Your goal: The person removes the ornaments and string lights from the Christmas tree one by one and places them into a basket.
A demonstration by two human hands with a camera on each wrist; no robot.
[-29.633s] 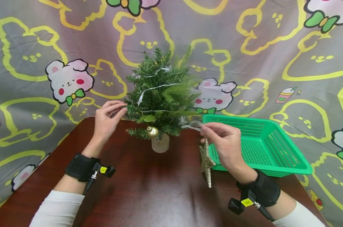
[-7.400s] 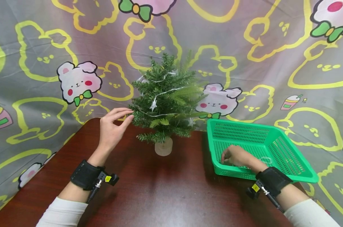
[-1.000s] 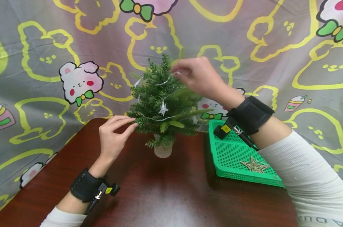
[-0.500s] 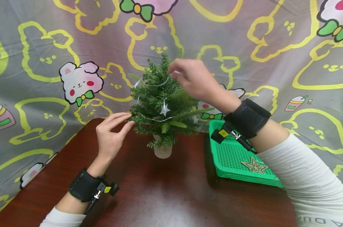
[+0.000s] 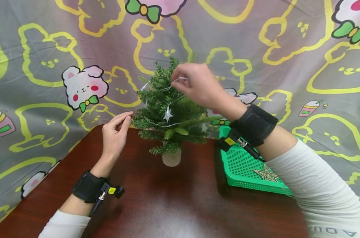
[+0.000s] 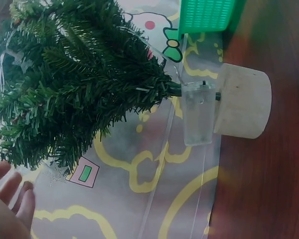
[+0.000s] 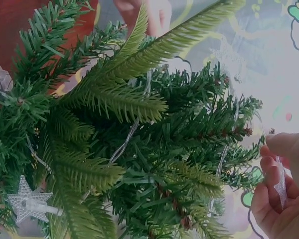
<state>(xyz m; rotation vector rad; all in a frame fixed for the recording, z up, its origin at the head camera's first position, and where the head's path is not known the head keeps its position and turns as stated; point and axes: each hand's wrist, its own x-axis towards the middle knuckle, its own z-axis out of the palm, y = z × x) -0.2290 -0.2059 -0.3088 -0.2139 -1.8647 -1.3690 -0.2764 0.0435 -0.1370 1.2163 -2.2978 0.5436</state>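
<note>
A small artificial Christmas tree (image 5: 156, 99) stands upright on a pale round base (image 5: 171, 158), wound with clear string lights (image 5: 168, 126) bearing star-shaped lights. One star light (image 5: 168, 114) hangs at its front. My right hand (image 5: 197, 81) pinches the string lights' wire near the treetop. In the right wrist view, a small star light (image 7: 280, 186) lies against those fingers. My left hand (image 5: 115, 135) is by the branch tips on the left, holding nothing visible; its fingers are apart in the left wrist view. There a clear box (image 6: 198, 117) sits at the trunk, above the base.
A green plastic basket (image 5: 251, 184) stands right of the tree, partly hidden under my right forearm. In it lies a glittery gold star (image 5: 266, 174). The dark brown table (image 5: 168, 205) ends at a cartoon-print curtain (image 5: 108, 39) behind.
The gold star, earlier in my right hand, is in the basket; the gold ball is out of sight. My right hand has moved from basket to treetop. The left has just drawn back slightly.
</note>
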